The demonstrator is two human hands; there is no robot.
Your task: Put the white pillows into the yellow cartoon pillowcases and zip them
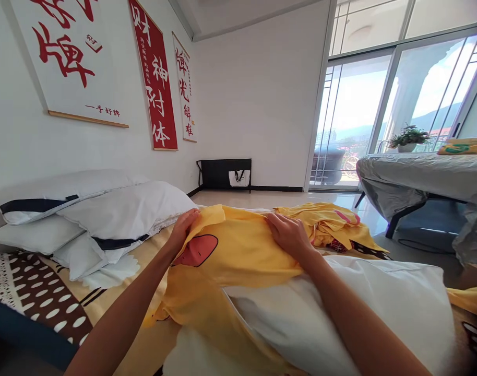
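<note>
A yellow pillowcase (246,240) with an orange-red printed patch lies spread in front of me. My left hand (187,225) is closed on its far left edge, the fingertips partly hidden by the folded cloth. Farther right, my right hand (288,234) grips the upper side of the same cloth, its fingers bent over the edge. Beneath and to the right, a white pillow (391,292) lies under my right forearm, partly covered by the yellow cloth. How far the pillow reaches inside the case is hidden.
White pillows (136,209) are stacked at the left against the wall. A crumpled yellow cloth (328,224) lies beyond my right hand on the patterned bedding (58,297). A covered table (418,167) with a potted plant (408,137) stands at the right.
</note>
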